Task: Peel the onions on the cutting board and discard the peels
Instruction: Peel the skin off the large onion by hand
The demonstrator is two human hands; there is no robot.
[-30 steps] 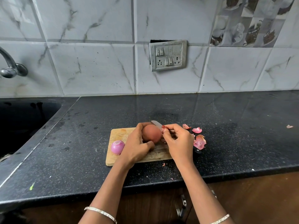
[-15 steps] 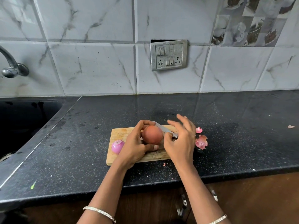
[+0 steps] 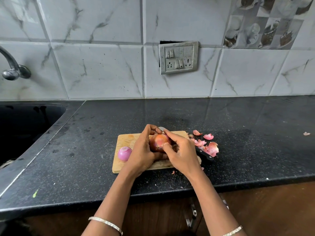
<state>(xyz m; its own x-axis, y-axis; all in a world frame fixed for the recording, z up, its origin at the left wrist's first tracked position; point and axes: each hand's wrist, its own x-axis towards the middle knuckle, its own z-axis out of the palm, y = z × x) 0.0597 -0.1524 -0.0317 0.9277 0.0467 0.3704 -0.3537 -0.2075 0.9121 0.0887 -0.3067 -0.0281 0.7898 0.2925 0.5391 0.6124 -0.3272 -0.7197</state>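
A wooden cutting board (image 3: 126, 139) lies on the black counter. A peeled purple onion (image 3: 124, 153) rests on its left part. Above the board my left hand (image 3: 143, 150) grips a brown unpeeled onion (image 3: 158, 142) from the left. My right hand (image 3: 183, 154) is on the onion's right side, its thumb and forefinger pinching the skin. A knife with a black handle (image 3: 204, 155) lies across the board under my hands, its blade tip showing behind the onion. Pink onion peels (image 3: 210, 148) lie on the counter just right of the board.
A dark sink (image 3: 25, 126) is set into the counter at the left, with a metal tap (image 3: 12, 68) above it. A switch plate (image 3: 178, 57) hangs on the tiled wall. One stray peel (image 3: 306, 133) lies far right. The counter's front edge (image 3: 170, 193) runs below the board.
My right hand has let go of the knife, which now lies on the board. That hand has closed onto the onion's skin. My left hand keeps holding the onion.
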